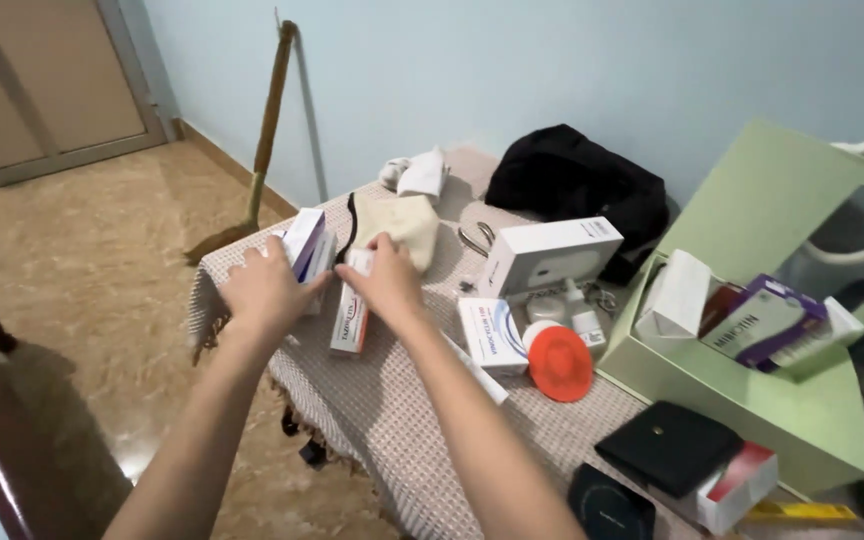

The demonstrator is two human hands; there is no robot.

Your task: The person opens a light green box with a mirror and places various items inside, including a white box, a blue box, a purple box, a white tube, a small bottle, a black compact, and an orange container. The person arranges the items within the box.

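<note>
Pale blue walls and a marble floor surround a small table under a beige woven cloth [392, 410]. Her left hand [267, 290] rests fingers spread over a white-and-purple cardboard box [304, 240] at the far left corner, steadying it without closing round it. Just beside, the right hand [387, 280] presses loosely on a long white-and-orange carton [349, 322] lying flat. Further right sit a round orange lid [560, 363], a white box [550, 255] and an open green case [802, 420] holding packets.

You've got a pale green box [812, 420], orange lid [560, 363], black wallet [668, 447], beige checked tablecloth [392, 410], light blue wall [512, 60].
</note>
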